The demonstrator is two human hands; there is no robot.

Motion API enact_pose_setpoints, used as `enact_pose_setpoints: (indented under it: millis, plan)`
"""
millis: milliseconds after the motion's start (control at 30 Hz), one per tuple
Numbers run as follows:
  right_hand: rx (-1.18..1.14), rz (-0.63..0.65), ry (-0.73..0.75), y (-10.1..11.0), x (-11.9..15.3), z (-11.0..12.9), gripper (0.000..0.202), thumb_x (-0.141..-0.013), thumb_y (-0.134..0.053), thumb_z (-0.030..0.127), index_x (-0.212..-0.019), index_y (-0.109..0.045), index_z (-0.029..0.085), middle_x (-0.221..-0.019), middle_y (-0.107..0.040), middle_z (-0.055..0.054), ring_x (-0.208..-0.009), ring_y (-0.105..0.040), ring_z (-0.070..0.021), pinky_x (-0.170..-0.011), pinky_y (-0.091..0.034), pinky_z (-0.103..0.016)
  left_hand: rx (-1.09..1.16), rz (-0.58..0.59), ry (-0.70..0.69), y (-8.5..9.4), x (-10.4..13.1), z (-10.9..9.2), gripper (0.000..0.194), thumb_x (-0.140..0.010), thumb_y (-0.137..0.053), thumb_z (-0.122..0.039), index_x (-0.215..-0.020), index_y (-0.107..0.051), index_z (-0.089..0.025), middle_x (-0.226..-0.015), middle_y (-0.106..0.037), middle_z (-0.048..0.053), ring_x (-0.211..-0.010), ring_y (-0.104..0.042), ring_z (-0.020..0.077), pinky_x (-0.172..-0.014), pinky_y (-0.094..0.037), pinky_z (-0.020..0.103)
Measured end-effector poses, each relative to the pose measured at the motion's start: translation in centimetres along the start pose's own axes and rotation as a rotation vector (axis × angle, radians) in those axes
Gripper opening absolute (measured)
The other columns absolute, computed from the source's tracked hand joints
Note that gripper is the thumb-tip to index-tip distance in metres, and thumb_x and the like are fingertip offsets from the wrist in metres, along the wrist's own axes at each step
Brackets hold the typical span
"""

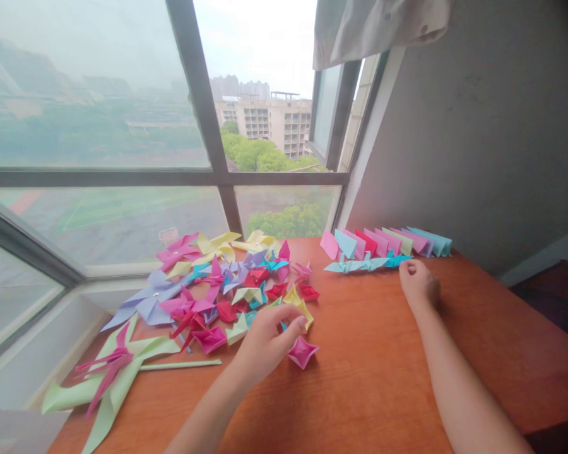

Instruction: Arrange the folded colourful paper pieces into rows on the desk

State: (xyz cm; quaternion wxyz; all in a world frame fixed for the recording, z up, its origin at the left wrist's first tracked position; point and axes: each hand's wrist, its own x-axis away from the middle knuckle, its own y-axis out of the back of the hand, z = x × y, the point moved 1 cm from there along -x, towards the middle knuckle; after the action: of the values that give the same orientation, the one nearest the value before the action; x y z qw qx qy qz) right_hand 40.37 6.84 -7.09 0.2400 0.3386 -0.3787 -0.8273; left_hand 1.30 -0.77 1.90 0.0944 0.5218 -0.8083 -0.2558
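Right fingers (pixel 409 270) at blue crane (pixel 396 260), left fingers (pixel 293 328) near yellow origami (pixel 294 297)

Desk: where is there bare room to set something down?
Bare desk lies between the pink star and right forearm, and right of that forearm. Crowded: left, with the paper pile and green pinwheel; back right, with blue cranes and folded papers.

1. The right hand (pixel 420 287) has its fingers (pixel 405 268) at one end of some blue paper cranes (pixel 355 265).
2. Behind these, folded cards (pixel 380 243) line the worktop's (pixel 360 378) far edge.
3. The left hand (pixel 265 337), loosely curled, is near a pink boat (pixel 303 352).
4. Mixed origami (pixel 257 277) crowds the far left corner.
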Motion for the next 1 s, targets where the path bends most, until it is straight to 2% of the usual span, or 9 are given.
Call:
enact_pose_setpoints:
  millis: [133, 233, 333, 467, 567, 700, 800, 1000]
  plan:
    - [-0.116, -0.084, 0.019, 0.4, 0.1, 0.3, 0.028, -0.087, -0.05, 0.036, -0.098, -0.069, 0.019, -0.087, -0.074, -0.008, -0.079, -0.063, -0.0219, -0.069, -0.039, -0.028, -0.053, -0.054, 0.0, 0.4, 0.0, 0.3, 0.024, -0.093, -0.05, -0.029, -0.081, -0.067, -0.018, -0.074, -0.067, 0.0, -0.069, -0.059, 0.0141, -0.06, -0.038, 0.022]
    - [-0.198, -0.068, 0.061, 0.7, 0.5, 1.3, 0.033, -0.087, -0.048, 0.039, -0.099, -0.069, 0.016, -0.084, -0.074, -0.01, -0.079, -0.065, -0.0231, -0.073, -0.043, -0.029, -0.093, -0.115, 0.004, 0.8, -0.1, 0.7, 0.02, -0.092, -0.051, -0.028, -0.087, -0.068, -0.019, -0.08, -0.069, 0.001, -0.073, -0.061, 0.015, -0.061, -0.038, 0.022]
    - [-0.304, -0.034, 0.151, 0.9, 1.3, 2.8, 0.036, -0.087, -0.049, 0.043, -0.097, -0.069, 0.015, -0.079, -0.074, -0.01, -0.076, -0.066, -0.0235, -0.074, -0.046, -0.031, -0.114, -0.126, 0.003, 0.8, -0.2, 0.8, 0.019, -0.092, -0.051, -0.027, -0.089, -0.068, -0.019, -0.079, -0.07, 0.0, -0.072, -0.061, 0.015, -0.062, -0.039, 0.022]
    - [-0.562, 0.115, 0.321, 1.0, 3.4, 6.1, 0.037, -0.087, -0.051, 0.048, -0.096, -0.069, 0.017, -0.078, -0.073, -0.008, -0.07, -0.066, -0.0222, -0.071, -0.05, -0.033, -0.144, -0.081, -0.029, 0.2, -0.1, 0.8, 0.02, -0.092, -0.051, -0.024, -0.083, -0.067, -0.018, -0.075, -0.068, 0.0, -0.071, -0.061, 0.0145, -0.064, -0.04, 0.022]
    - [-0.638, 0.276, 0.447, 1.0, 5.6, 9.5, 0.035, -0.089, -0.052, 0.048, -0.097, -0.07, 0.018, -0.085, -0.073, -0.007, -0.073, -0.066, -0.022, -0.068, -0.052, -0.033, -0.156, -0.061, -0.053, -0.3, -0.1, 0.9, 0.018, -0.091, -0.051, -0.023, -0.084, -0.067, -0.018, -0.076, -0.068, 0.0, -0.073, -0.061, 0.0148, -0.068, -0.041, 0.023]
    - [-0.589, 0.462, 0.565, 0.6, 8.2, 13.8, 0.03, -0.094, -0.055, 0.041, -0.113, -0.064, 0.02, -0.114, -0.065, -0.008, -0.095, -0.063, -0.0211, -0.082, -0.054, -0.037, -0.162, -0.052, -0.055, -0.5, 0.0, 1.1, 0.017, -0.091, -0.051, -0.021, -0.085, -0.067, -0.018, -0.077, -0.069, 0.0, -0.074, -0.061, 0.0148, -0.07, -0.041, 0.023]
    - [-0.571, 0.508, 0.569, -0.2, 9.3, 16.1, 0.031, -0.095, -0.056, 0.036, -0.121, -0.058, 0.02, -0.125, -0.058, -0.008, -0.104, -0.06, -0.0199, -0.089, -0.053, -0.041, -0.177, -0.059, -0.058, -0.5, 0.0, 1.2, 0.017, -0.091, -0.051, -0.022, -0.085, -0.067, -0.019, -0.077, -0.068, 0.0, -0.073, -0.061, 0.0147, -0.07, -0.04, 0.024]
    - [-0.568, 0.511, 0.538, -1.7, 10.2, 19.2, 0.031, -0.095, -0.056, 0.036, -0.121, -0.058, 0.019, -0.124, -0.058, -0.008, -0.104, -0.06, -0.0205, -0.088, -0.053, -0.041, -0.188, -0.04, -0.079, -0.7, 0.2, 1.2, 0.015, -0.09, -0.051, -0.02, -0.081, -0.064, -0.019, -0.075, -0.067, -0.001, -0.071, -0.059, 0.0142, -0.068, -0.038, 0.024]
